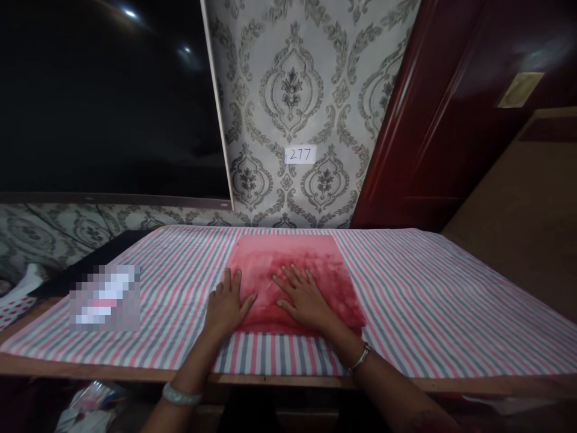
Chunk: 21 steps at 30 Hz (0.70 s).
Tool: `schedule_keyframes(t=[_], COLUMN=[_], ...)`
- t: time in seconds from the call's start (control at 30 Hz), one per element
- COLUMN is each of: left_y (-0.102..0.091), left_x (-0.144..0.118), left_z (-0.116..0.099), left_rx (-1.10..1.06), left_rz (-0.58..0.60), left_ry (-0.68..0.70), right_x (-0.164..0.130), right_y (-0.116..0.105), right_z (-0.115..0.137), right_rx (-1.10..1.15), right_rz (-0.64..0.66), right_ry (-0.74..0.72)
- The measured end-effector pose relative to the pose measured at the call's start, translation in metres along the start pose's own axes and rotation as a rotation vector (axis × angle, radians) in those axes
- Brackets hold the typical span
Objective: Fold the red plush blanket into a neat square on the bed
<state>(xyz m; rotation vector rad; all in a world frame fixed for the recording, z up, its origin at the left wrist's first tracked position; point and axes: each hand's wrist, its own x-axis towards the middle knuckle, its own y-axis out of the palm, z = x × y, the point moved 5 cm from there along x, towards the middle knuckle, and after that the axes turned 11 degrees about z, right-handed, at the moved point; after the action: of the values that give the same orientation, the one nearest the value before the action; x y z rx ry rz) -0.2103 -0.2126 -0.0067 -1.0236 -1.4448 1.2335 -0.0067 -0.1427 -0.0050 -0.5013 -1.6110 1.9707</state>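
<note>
Both hands [228, 307] [304, 297] press flat on red cloth [293, 264].

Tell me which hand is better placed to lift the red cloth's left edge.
Left. The left hand lies flat right at the left edge of the red cloth; the right hand rests nearer its middle.

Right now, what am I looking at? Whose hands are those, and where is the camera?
The camera sits on a person's head and looks forward and down, so you see that person's own two arms. The left hand and the right hand lie flat, fingers spread, on a red cloth. They press on it; they hold nothing. The red cloth lies on a bigger striped cloth, pink, grey and white, which covers a table. Each wrist wears a bangle. Behind is patterned wallpaper with a small label reading 277, a dark screen on the left and a dark red door on the right.
</note>
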Motion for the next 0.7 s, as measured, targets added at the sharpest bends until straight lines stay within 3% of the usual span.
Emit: schedule_keyframes(t=[0.3, 0.43, 0.57, 0.7], left_y=[-0.007, -0.022, -0.04, -0.029], left_x=[0.0, -0.001, -0.009, -0.018], left_z=[-0.004, -0.005, -0.027, -0.055], left_rx=[0.037, 0.033, 0.075, 0.024], left_rz=[0.091, 0.103, -0.006, -0.01], left_ry=[-0.08, -0.106, -0.024, 0.109], right_x=[0.0, -0.01, -0.037, -0.063], right_y=[-0.005, -0.02, -0.033, -0.029], right_z=[0.003, 0.005, -0.005, -0.022], right_rx=[0.003, 0.051, 0.017, -0.09], right_rz=[-0.005, 0.033, -0.027, -0.077], right_ry=[0.012, 0.024, 0.151, 0.31])
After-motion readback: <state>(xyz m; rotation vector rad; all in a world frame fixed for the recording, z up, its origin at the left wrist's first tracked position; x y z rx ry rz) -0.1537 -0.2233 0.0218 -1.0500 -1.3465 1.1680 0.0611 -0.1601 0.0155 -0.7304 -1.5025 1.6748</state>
